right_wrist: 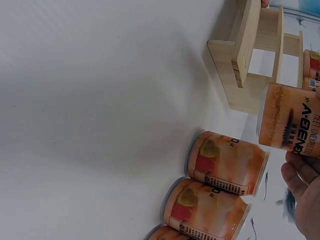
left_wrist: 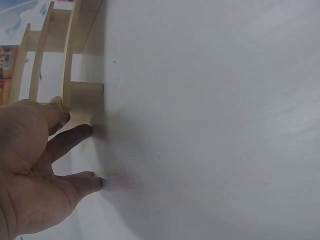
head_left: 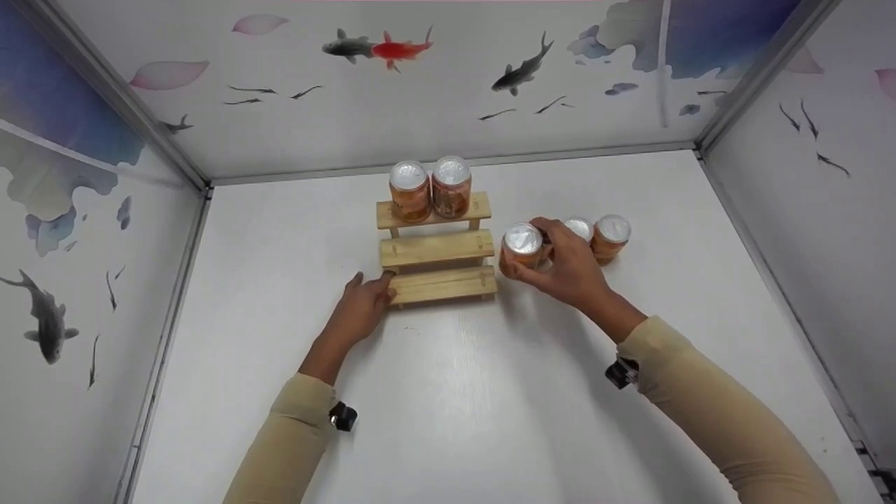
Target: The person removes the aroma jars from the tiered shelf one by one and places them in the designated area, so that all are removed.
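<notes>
A light wooden three-step rack (head_left: 437, 248) stands on the white table. My left hand (head_left: 360, 308) grips the left end of its lowest step; in the left wrist view the fingers (left_wrist: 72, 140) below spread down to the tabletop. My right hand (head_left: 570, 269) holds a clear-lidded orange can (head_left: 521, 248), thumb on the near side, fingers behind. Dark lettering faces the camera on the held can (right_wrist: 290, 120), which is lifted beside the rack's right end. Two similar cans (head_left: 409, 192) sit side by side on the top step.
More orange cans (head_left: 610, 238) stand in a row on the table behind and right of my right hand, partly covered by it. Printed wall panels (head_left: 448, 98) with fish enclose the table (head_left: 448, 420) at the back and sides.
</notes>
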`<state>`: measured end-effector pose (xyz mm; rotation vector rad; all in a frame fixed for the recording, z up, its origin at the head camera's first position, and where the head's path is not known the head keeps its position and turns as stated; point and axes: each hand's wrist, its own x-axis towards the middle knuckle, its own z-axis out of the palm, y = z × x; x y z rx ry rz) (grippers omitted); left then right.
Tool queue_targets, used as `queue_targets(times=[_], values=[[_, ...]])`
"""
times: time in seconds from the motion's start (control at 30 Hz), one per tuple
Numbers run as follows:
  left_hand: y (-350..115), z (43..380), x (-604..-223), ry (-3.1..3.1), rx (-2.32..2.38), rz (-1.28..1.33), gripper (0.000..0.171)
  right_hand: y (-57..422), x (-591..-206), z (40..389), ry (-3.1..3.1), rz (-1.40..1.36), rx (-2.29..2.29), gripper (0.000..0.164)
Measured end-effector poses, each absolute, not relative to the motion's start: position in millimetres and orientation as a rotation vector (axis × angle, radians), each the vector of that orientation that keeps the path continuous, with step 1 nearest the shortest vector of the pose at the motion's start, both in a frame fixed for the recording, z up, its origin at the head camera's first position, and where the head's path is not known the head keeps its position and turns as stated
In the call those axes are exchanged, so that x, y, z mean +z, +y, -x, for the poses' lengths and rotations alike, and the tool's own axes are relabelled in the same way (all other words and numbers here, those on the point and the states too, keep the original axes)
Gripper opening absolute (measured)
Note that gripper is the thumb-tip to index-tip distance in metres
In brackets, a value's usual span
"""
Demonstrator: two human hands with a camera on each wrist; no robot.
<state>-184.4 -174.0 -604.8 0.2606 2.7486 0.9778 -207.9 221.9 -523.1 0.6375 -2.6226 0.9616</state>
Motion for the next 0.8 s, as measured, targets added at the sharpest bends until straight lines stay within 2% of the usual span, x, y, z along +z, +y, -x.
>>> queue_targets(times=[0.1, 0.27, 0.4, 0.5, 0.63, 0.8], values=[[-178.6, 189.3, -619.8, 2.761, 0.995, -0.287, 0.059, 224.7, -525.6, 206.4, -2.616, -0.634, 0.964, 0.073], [-178.8, 189.9, -617.9, 2.737, 1.026, -0.285, 0.056, 229.3, -529.6, 206.6, -2.618, -0.632, 0.977, 0.072], [-182.1, 195.4, -631.8, 2.783, 1.012, -0.355, 0.056, 232.0, -531.2, 206.3, -2.623, -0.635, 0.973, 0.071], [-180.1, 192.4, -624.1, 2.792, 0.977, -0.361, 0.055, 234.0, -532.8, 204.4, -2.639, -0.618, 0.984, 0.072], [-172.0, 182.0, -595.4, 2.75, 0.945, -0.297, 0.052, 237.3, -536.3, 201.4, -2.654, -0.595, 1.009, 0.072], [-167.0, 178.5, -585.1, 2.746, 0.882, -0.255, 0.051, 241.9, -541.7, 199.7, -2.657, -0.595, 1.036, 0.07]])
